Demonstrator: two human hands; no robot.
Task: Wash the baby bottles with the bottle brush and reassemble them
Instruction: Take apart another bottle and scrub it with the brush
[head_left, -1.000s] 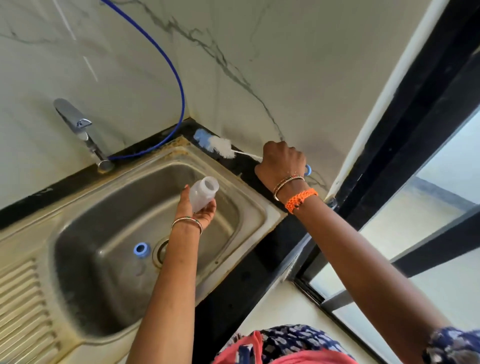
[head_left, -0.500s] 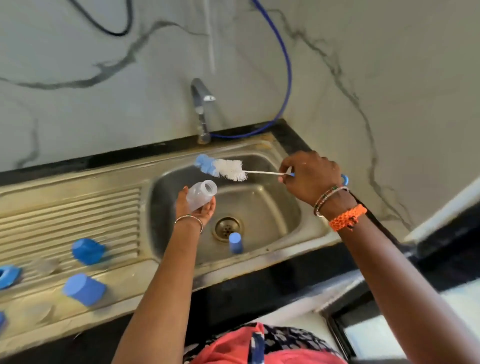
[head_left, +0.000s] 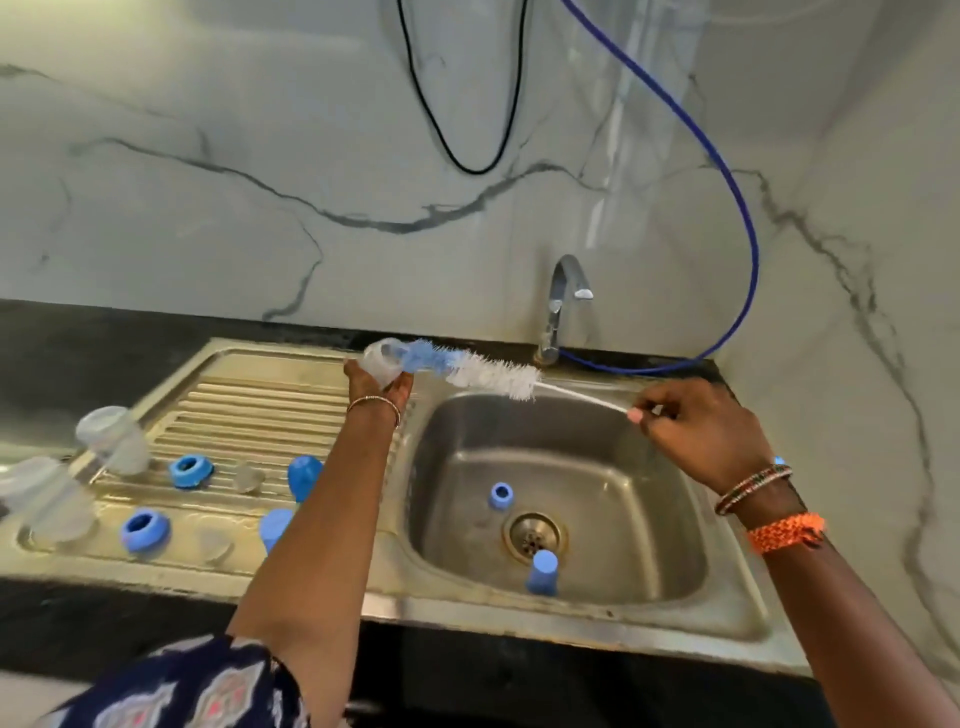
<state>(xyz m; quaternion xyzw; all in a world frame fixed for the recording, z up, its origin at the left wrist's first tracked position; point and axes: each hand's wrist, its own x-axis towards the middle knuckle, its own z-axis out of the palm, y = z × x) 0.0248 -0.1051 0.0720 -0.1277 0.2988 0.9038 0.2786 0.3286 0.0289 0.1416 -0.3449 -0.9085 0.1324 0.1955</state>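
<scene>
Progress: early; you're just feeding the bottle brush (head_left: 467, 368) into one bottle (head_left: 382, 362), tap (head_left: 558, 306) dry.
Left to do: two bottles (head_left: 111, 439) and blue rings (head_left: 190, 471) wait on the drainboard (head_left: 249, 405) (all unassembled).
Left hand (head_left: 376, 387): gripping the bottle over the drainboard.
Right hand (head_left: 701, 431): pinching the brush's wire handle.

A steel sink (head_left: 691, 499) lies below the hands, its round drain (head_left: 534, 533) set in the basin floor. A ribbed drainboard (head_left: 249, 410) runs off beyond the left hand. Past both hands a chrome tap (head_left: 558, 306) rises at the basin's back edge — a blue hose (head_left: 748, 228) loops from its base up the marble wall (head_left: 208, 156). A black cable (head_left: 467, 161) hangs in a loop higher up. The dark counter (head_left: 67, 338) borders the sink.
</scene>
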